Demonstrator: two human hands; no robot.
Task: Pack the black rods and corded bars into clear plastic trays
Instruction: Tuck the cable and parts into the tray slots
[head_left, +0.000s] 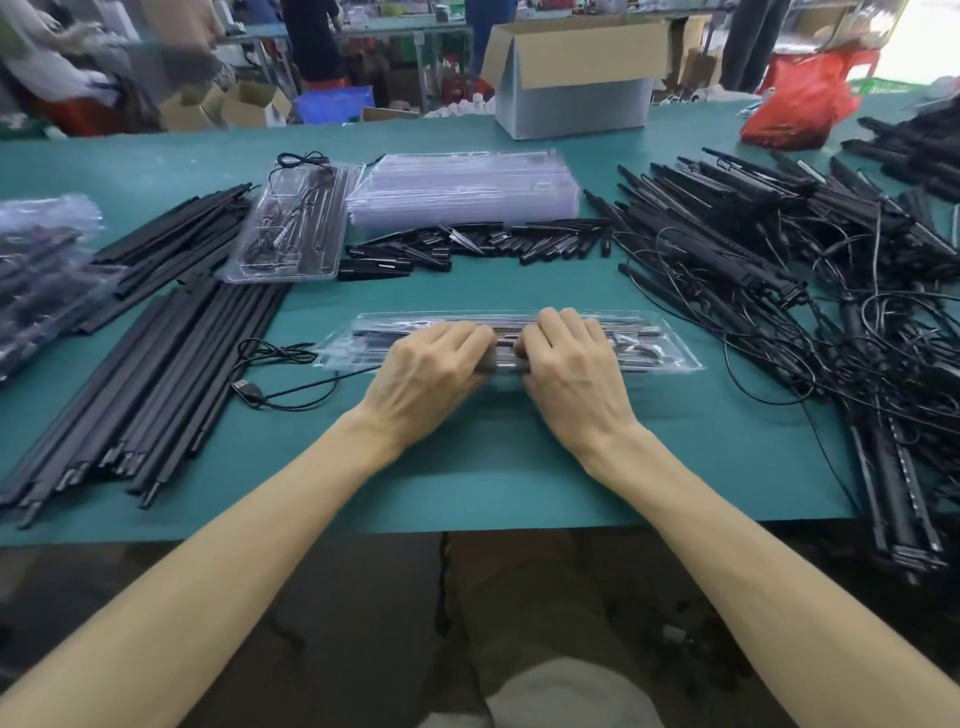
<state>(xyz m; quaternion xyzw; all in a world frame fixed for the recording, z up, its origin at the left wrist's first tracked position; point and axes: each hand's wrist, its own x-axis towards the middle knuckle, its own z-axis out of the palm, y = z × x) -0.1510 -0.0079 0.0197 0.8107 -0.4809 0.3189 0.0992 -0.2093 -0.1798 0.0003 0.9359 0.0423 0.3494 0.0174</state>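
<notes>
The clear tray (667, 349) lies near the front edge of the green worktop (493, 467), its middle held in the grip of left hand (431, 369) and right hand (571, 371). Black rods (156, 374) crowd the left edge, corded bars (753, 249) the right, a cardboard box (576, 98) the far.

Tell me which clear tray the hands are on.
The crosswise tray nearest the person: left hand and right hand grip its middle. The slanted filled tray and the stack of empty trays lie behind, untouched.
</notes>
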